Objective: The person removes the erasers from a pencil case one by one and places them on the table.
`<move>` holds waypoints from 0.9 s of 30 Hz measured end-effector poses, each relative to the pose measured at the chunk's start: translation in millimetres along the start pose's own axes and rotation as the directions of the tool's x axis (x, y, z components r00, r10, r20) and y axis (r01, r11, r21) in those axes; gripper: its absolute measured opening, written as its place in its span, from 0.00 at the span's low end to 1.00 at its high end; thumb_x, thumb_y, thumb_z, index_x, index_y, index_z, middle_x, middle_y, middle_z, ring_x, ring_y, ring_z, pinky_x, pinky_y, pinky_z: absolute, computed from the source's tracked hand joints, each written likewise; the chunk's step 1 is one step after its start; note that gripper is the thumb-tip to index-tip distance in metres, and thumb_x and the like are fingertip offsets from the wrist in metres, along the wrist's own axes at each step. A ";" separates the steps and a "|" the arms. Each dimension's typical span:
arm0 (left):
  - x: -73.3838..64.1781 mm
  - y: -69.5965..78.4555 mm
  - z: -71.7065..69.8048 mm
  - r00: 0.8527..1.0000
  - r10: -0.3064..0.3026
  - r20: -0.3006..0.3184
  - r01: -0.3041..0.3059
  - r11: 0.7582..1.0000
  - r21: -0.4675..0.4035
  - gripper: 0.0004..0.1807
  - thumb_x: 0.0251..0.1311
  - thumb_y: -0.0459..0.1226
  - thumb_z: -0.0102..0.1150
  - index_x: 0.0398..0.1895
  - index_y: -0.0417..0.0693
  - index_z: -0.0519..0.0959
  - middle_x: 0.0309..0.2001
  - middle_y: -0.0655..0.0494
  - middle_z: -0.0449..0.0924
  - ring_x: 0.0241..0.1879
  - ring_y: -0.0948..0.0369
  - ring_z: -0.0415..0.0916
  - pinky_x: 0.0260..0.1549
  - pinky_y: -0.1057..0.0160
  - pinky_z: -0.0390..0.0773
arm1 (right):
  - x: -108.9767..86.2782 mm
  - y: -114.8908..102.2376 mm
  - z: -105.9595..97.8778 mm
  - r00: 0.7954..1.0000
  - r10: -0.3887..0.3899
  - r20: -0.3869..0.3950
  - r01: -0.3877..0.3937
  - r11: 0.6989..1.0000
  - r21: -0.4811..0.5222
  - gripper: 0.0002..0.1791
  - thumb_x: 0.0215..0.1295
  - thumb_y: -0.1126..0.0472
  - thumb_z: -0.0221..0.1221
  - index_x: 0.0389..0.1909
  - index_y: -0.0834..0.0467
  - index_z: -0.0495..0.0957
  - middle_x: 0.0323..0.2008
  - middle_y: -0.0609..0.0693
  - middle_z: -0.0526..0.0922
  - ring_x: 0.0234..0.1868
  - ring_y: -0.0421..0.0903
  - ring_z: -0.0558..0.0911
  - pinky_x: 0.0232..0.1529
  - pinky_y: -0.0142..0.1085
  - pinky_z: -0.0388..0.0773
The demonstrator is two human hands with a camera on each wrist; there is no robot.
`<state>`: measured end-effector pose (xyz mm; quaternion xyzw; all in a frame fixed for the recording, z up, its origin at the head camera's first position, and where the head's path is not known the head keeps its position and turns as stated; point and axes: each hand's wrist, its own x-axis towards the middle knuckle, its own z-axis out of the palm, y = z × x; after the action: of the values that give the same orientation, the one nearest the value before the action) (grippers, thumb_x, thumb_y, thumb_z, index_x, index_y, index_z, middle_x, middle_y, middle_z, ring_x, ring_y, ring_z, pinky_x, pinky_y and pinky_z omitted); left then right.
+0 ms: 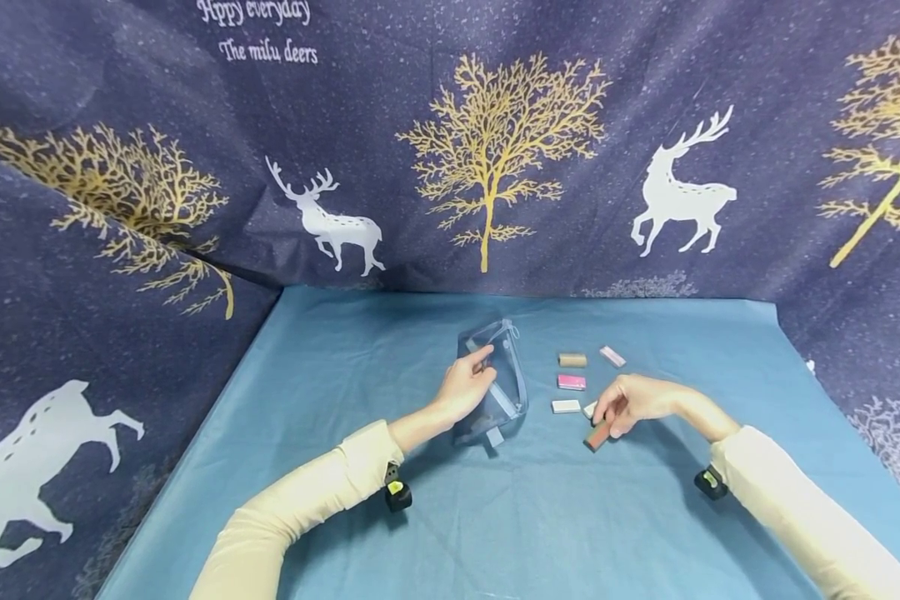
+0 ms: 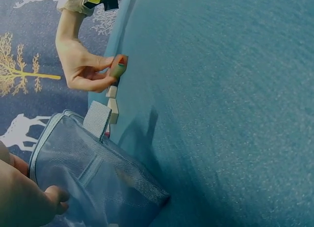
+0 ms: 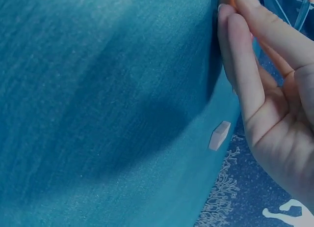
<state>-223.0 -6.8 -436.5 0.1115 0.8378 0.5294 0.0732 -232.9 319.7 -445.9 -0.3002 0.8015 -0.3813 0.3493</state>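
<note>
Fingers point(image 3: 241, 55) of the right hand point(image 1: 636, 398) are pinching the brown block point(image 1: 597, 437), while the left hand point(image 1: 465, 388), gripping the mesh pouch point(image 2: 73, 153), should be holding it wide.

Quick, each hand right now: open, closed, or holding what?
Left hand: holding the mesh pouch.
Right hand: holding the brown block.
</note>
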 end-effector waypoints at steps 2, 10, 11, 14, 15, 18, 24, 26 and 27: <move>-0.7 1.1 -1.0 1.000 -0.004 0.004 0.004 1.000 -0.003 0.29 0.56 0.37 0.45 0.65 0.54 0.64 0.11 0.64 0.52 0.10 0.67 0.49 0.11 0.72 0.56 | 0.2 -1.2 -0.6 1.000 0.011 -0.001 -0.011 1.000 -0.001 0.18 0.48 0.65 0.65 0.42 0.68 0.79 0.28 0.62 0.82 0.26 0.37 0.80 0.30 0.34 0.79; -2.9 3.3 -2.6 0.999 -0.007 0.035 0.007 1.000 0.000 0.30 0.56 0.37 0.44 0.67 0.53 0.62 0.12 0.63 0.54 0.09 0.67 0.49 0.09 0.71 0.56 | 0.9 -4.5 -4.0 1.000 -0.009 -0.007 0.010 0.997 0.071 0.19 0.54 0.65 0.61 0.46 0.70 0.76 0.26 0.58 0.83 0.26 0.40 0.82 0.31 0.43 0.81; -3.0 3.2 -2.5 0.999 -0.004 0.034 0.004 1.000 0.001 0.30 0.56 0.37 0.44 0.67 0.53 0.62 0.12 0.63 0.54 0.09 0.67 0.49 0.09 0.71 0.56 | 1.7 -3.8 -4.5 0.999 -0.038 -0.003 0.038 0.997 0.062 0.18 0.56 0.65 0.60 0.46 0.70 0.76 0.27 0.56 0.84 0.26 0.40 0.82 0.31 0.43 0.81; -3.0 2.6 -2.2 1.000 0.003 0.031 -0.003 1.000 0.003 0.30 0.56 0.37 0.43 0.67 0.51 0.62 0.12 0.63 0.55 0.09 0.67 0.49 0.09 0.71 0.56 | 4.3 -3.9 -5.7 0.998 -0.052 -0.032 0.054 0.996 0.072 0.17 0.59 0.66 0.56 0.48 0.69 0.75 0.31 0.53 0.84 0.31 0.41 0.83 0.35 0.41 0.81; -2.9 2.1 -2.1 1.000 0.006 0.029 -0.006 1.000 0.004 0.30 0.57 0.37 0.43 0.67 0.50 0.62 0.12 0.63 0.55 0.09 0.67 0.49 0.09 0.71 0.56 | 5.3 -4.6 -6.3 0.997 -0.052 -0.051 0.055 0.996 0.068 0.17 0.60 0.65 0.55 0.49 0.68 0.74 0.32 0.54 0.84 0.32 0.42 0.83 0.36 0.40 0.81; -3.2 1.7 -1.7 0.999 0.007 0.032 -0.008 1.000 0.002 0.30 0.57 0.37 0.44 0.67 0.51 0.62 0.12 0.63 0.54 0.09 0.67 0.49 0.09 0.70 0.55 | 8.5 -8.2 -8.0 0.992 -0.018 -0.126 0.025 0.998 0.053 0.18 0.63 0.62 0.54 0.51 0.69 0.73 0.35 0.60 0.82 0.35 0.46 0.83 0.38 0.39 0.80; -3.7 3.0 -1.7 1.000 0.015 0.017 -0.015 1.000 0.018 0.29 0.57 0.37 0.45 0.66 0.53 0.63 0.12 0.64 0.52 0.09 0.68 0.47 0.10 0.71 0.56 | 18.3 -12.7 -11.0 0.979 0.019 -0.201 -0.022 1.000 -0.013 0.19 0.66 0.59 0.50 0.52 0.67 0.72 0.39 0.65 0.79 0.37 0.48 0.81 0.41 0.37 0.80; -3.7 3.3 -1.6 1.000 0.013 0.017 -0.013 1.000 0.019 0.29 0.57 0.37 0.45 0.66 0.53 0.63 0.12 0.64 0.52 0.09 0.68 0.47 0.10 0.71 0.56 | 22.1 -14.1 -11.0 0.978 0.024 -0.206 -0.030 0.999 -0.030 0.19 0.66 0.58 0.50 0.52 0.66 0.73 0.41 0.63 0.79 0.38 0.49 0.81 0.41 0.36 0.80; -3.8 3.4 -1.5 1.000 0.010 0.018 -0.011 1.000 0.018 0.29 0.57 0.37 0.45 0.66 0.53 0.63 0.12 0.64 0.52 0.09 0.68 0.47 0.10 0.71 0.56 | 23.7 -14.9 -10.7 0.978 0.022 -0.207 -0.031 0.999 -0.042 0.19 0.66 0.58 0.50 0.52 0.66 0.73 0.41 0.63 0.79 0.39 0.49 0.81 0.41 0.35 0.80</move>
<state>-219.4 -7.7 -432.7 0.1213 0.8412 0.5213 0.0771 -251.8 298.4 -436.5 -0.2562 0.8458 -0.3874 0.2625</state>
